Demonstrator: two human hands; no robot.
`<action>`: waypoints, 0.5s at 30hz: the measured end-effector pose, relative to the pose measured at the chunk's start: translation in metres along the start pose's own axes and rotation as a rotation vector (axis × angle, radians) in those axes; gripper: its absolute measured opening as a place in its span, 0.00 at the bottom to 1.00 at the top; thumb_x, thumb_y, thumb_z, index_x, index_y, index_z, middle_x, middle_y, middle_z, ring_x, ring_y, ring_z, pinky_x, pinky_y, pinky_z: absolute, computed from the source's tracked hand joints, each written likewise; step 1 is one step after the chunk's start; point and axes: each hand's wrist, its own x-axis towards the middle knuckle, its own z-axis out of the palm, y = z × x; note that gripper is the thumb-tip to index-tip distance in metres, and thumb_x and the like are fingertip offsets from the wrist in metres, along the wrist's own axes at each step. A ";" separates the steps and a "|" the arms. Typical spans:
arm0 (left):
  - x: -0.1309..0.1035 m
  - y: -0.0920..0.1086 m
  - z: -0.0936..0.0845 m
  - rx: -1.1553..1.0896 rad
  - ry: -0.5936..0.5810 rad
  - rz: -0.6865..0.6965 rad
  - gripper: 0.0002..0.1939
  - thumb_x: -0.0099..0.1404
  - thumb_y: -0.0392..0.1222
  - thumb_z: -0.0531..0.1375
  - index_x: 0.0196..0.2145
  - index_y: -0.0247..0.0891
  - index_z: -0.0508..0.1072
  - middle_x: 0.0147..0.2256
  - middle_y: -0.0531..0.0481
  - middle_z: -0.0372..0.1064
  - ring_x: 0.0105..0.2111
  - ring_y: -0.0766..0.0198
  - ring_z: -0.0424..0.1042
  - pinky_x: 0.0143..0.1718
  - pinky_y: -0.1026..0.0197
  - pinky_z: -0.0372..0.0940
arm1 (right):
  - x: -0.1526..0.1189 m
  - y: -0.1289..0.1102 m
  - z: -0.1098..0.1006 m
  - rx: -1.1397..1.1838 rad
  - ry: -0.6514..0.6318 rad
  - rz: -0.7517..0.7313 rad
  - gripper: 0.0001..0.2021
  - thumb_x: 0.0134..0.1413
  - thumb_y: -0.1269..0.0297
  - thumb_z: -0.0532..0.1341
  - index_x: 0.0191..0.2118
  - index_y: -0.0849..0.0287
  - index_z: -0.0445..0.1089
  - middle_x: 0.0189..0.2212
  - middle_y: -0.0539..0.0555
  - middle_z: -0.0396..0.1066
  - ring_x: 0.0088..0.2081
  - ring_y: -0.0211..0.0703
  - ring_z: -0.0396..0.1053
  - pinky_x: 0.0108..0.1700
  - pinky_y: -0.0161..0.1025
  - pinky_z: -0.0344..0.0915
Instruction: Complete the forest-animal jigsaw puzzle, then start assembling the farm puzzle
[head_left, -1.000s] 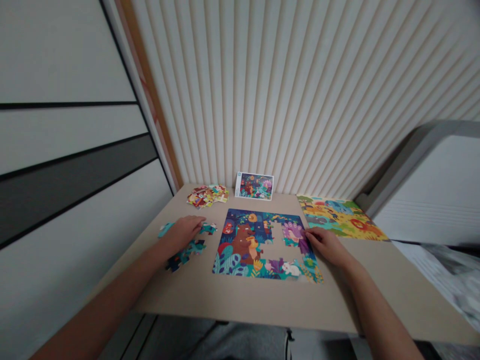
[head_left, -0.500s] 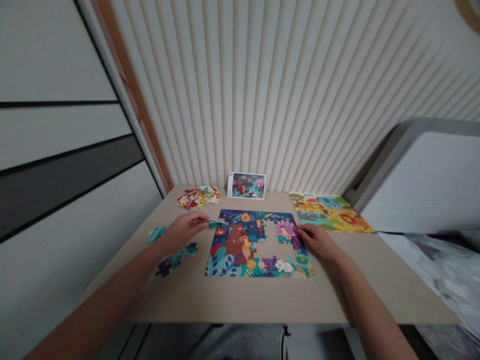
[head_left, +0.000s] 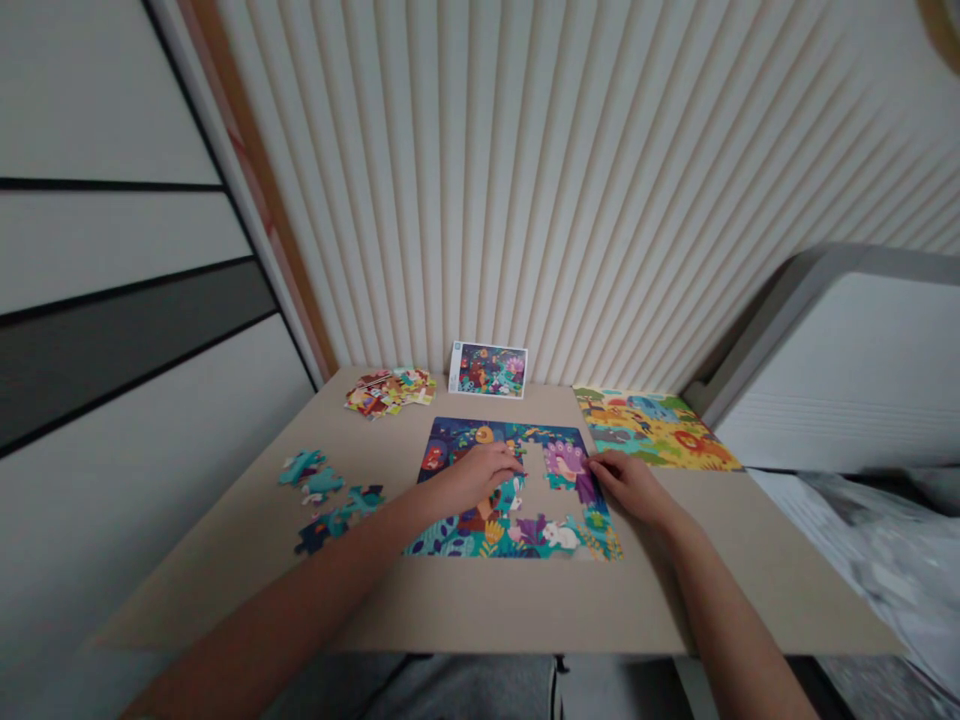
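A partly filled jigsaw puzzle [head_left: 491,540] lies on the table, with a gap of bare tabletop inside its right half. My left hand [head_left: 476,478] is over its middle, fingers pinched on a teal puzzle piece [head_left: 511,495] with a white rabbit, at the gap's left side. My fingers cover part of the bear picture. At the right border, my right hand [head_left: 626,480] has thumb and fingers closed on the puzzle's edge beside the pink peacock. Left of the puzzle lie several loose puzzle pieces [head_left: 322,483], partly joined or overlapping.
A picture card [head_left: 488,371] of the same scene leans on the pleated wall at the back. Another heap of puzzle pieces [head_left: 386,392] lies at the back left. A yellow animal puzzle [head_left: 656,430] is at the back right. Clear plastic wrapping [head_left: 855,560] lies beyond the table's right edge.
My left hand has moved right with the piece, from outside the puzzle's left border to the edge of the gap. My right hand stays at the right border. The view has shifted slightly.
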 end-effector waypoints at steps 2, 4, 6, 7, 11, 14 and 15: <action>0.001 -0.003 0.007 -0.015 0.026 0.012 0.12 0.71 0.35 0.55 0.44 0.38 0.79 0.42 0.45 0.74 0.43 0.62 0.73 0.48 0.60 0.66 | 0.000 0.000 0.000 -0.004 -0.007 -0.006 0.19 0.67 0.52 0.51 0.36 0.56 0.76 0.35 0.55 0.78 0.37 0.48 0.72 0.40 0.41 0.66; 0.000 -0.005 0.009 -0.043 0.041 0.016 0.12 0.71 0.35 0.55 0.44 0.38 0.79 0.42 0.46 0.75 0.44 0.62 0.74 0.49 0.60 0.66 | 0.000 0.000 -0.001 -0.008 -0.012 -0.007 0.20 0.67 0.52 0.51 0.36 0.56 0.76 0.35 0.56 0.78 0.36 0.48 0.72 0.41 0.42 0.65; -0.002 -0.007 0.009 -0.080 0.050 -0.005 0.11 0.70 0.34 0.56 0.43 0.39 0.79 0.42 0.46 0.76 0.44 0.62 0.74 0.49 0.60 0.66 | 0.001 0.000 -0.001 -0.012 -0.020 -0.008 0.20 0.67 0.51 0.51 0.36 0.56 0.75 0.34 0.56 0.77 0.36 0.48 0.72 0.41 0.42 0.65; -0.003 -0.008 0.009 -0.101 0.057 -0.024 0.10 0.70 0.34 0.57 0.43 0.39 0.79 0.42 0.47 0.76 0.44 0.61 0.74 0.49 0.60 0.66 | 0.001 0.001 -0.001 -0.013 -0.025 -0.008 0.20 0.67 0.51 0.51 0.36 0.56 0.76 0.34 0.56 0.77 0.36 0.48 0.72 0.40 0.42 0.65; -0.006 -0.006 0.009 -0.165 0.072 -0.071 0.08 0.68 0.35 0.59 0.42 0.38 0.79 0.41 0.46 0.76 0.42 0.61 0.74 0.47 0.60 0.67 | 0.001 0.002 0.000 -0.008 -0.019 0.004 0.19 0.66 0.52 0.52 0.38 0.56 0.77 0.36 0.57 0.78 0.37 0.49 0.72 0.41 0.42 0.66; -0.007 -0.004 0.016 -0.149 0.059 -0.034 0.08 0.69 0.37 0.58 0.40 0.37 0.78 0.40 0.46 0.75 0.41 0.62 0.74 0.46 0.60 0.67 | 0.001 0.003 0.000 0.005 -0.014 0.012 0.19 0.66 0.52 0.53 0.40 0.56 0.78 0.38 0.57 0.79 0.38 0.50 0.72 0.42 0.43 0.67; -0.007 -0.004 0.019 -0.137 0.059 -0.016 0.08 0.70 0.37 0.58 0.40 0.37 0.78 0.40 0.45 0.75 0.41 0.62 0.74 0.46 0.61 0.67 | 0.001 0.003 0.000 0.008 -0.014 0.013 0.19 0.66 0.52 0.53 0.40 0.56 0.78 0.38 0.57 0.79 0.38 0.50 0.72 0.42 0.43 0.67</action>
